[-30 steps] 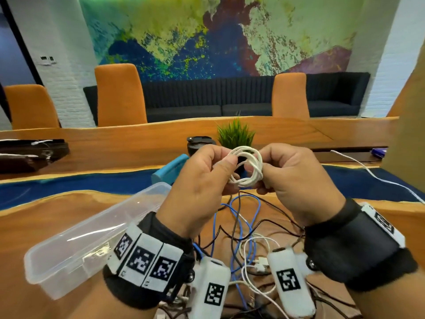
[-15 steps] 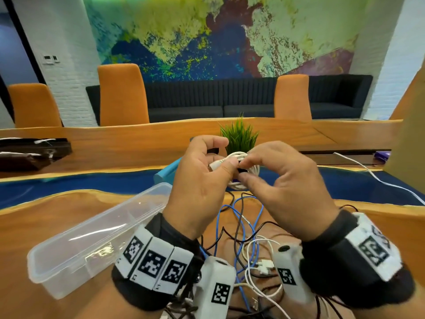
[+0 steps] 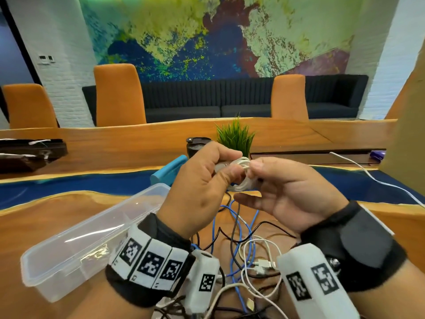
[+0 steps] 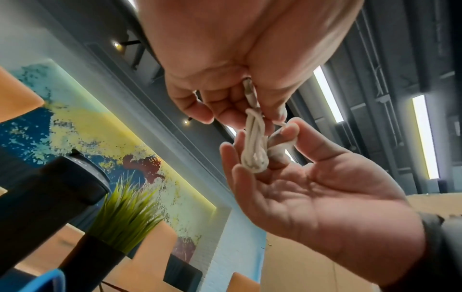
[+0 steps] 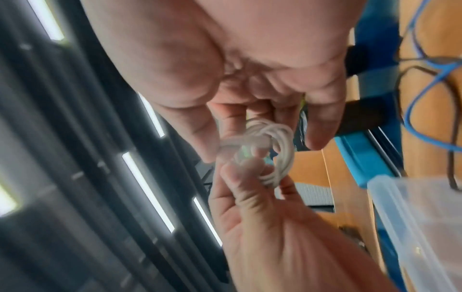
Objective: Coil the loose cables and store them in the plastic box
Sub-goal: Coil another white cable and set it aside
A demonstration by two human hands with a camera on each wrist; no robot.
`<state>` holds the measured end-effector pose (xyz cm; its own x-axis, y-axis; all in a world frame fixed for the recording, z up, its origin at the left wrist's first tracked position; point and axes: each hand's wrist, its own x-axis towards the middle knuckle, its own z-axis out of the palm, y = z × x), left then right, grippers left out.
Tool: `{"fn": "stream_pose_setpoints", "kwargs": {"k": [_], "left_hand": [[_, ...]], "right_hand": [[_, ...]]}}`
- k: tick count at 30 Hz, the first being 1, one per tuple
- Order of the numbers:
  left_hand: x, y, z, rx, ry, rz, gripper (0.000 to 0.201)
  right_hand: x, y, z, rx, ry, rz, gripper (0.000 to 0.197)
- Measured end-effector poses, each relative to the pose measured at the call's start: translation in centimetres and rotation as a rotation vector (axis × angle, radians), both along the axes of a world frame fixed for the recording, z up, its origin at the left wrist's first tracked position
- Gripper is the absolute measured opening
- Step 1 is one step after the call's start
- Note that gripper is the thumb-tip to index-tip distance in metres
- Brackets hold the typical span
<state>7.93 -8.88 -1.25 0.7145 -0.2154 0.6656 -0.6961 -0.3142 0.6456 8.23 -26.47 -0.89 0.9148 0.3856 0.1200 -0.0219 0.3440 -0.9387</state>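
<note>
A small coil of white cable (image 3: pixel 240 178) is held up between both hands above the table. My left hand (image 3: pixel 228 166) grips the coil, with a connector end (image 4: pixel 250 92) tucked under the thumb. My right hand (image 3: pixel 254 171) pinches a strand of the same coil with thumb and forefinger, its other fingers spread beneath, palm up. The coil (image 4: pixel 255 146) hangs flattened between the fingertips. The clear plastic box (image 3: pixel 87 240) stands open and without a lid on the table at the left. A tangle of blue, black and white loose cables (image 3: pixel 241 240) lies under the hands.
A blue lid (image 3: pixel 167 169), a black tumbler (image 3: pixel 197 146) and a small green plant (image 3: pixel 235 137) stand just behind the hands. A long white cable (image 3: pixel 368 173) runs across the table at the right. A dark tray (image 3: pixel 27 153) sits far left.
The coil was a round ring held up between both hands; now it is flattened. My right hand has turned palm up with fingers spread, keeping a pinch on one strand.
</note>
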Motion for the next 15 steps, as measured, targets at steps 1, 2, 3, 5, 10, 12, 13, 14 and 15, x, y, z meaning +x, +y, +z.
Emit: {"fn": "stream_pose_setpoints", "kwargs": {"k": [1,2,3,5,10,12,13,14,15], "left_hand": [[0.0,0.1,0.0,0.027,-0.005,0.013,0.012],[0.0,0.2,0.0,0.063,-0.01,0.028,0.012],[0.1,0.5,-0.1,0.115,-0.024,0.051,0.012],[0.3,1.0,0.0,0.268,-0.045,0.114,0.012],[0.0,1.1,0.3,0.48,-0.095,0.215,0.014],[-0.1,1.3,0.5,0.45,-0.078,0.146,0.014],[-0.1,1.3,0.7,0.396,-0.047,0.078,0.014],[-0.2,1.2,0.8,0.324,-0.009,0.009,0.014],[-0.3,1.1,0.8,0.248,0.023,-0.042,0.015]], "right_hand": [[0.0,-0.1,0.0,0.035,0.044,0.026,0.014],[0.0,-0.1,0.1,0.054,0.063,0.041,0.018],[0.0,-0.1,0.1,0.015,0.03,0.011,0.021],[0.2,0.0,-0.1,-0.198,-0.166,-0.15,0.026],[0.0,0.3,0.3,-0.545,-0.63,-0.395,0.027],[0.2,-0.2,0.5,-0.426,-0.569,-0.397,0.025],[0.4,-0.5,0.5,-0.362,-0.513,-0.399,0.026],[0.5,-0.7,0.4,-0.309,-0.444,-0.391,0.027],[0.6,-0.7,0.3,-0.253,-0.368,-0.361,0.026]]}}
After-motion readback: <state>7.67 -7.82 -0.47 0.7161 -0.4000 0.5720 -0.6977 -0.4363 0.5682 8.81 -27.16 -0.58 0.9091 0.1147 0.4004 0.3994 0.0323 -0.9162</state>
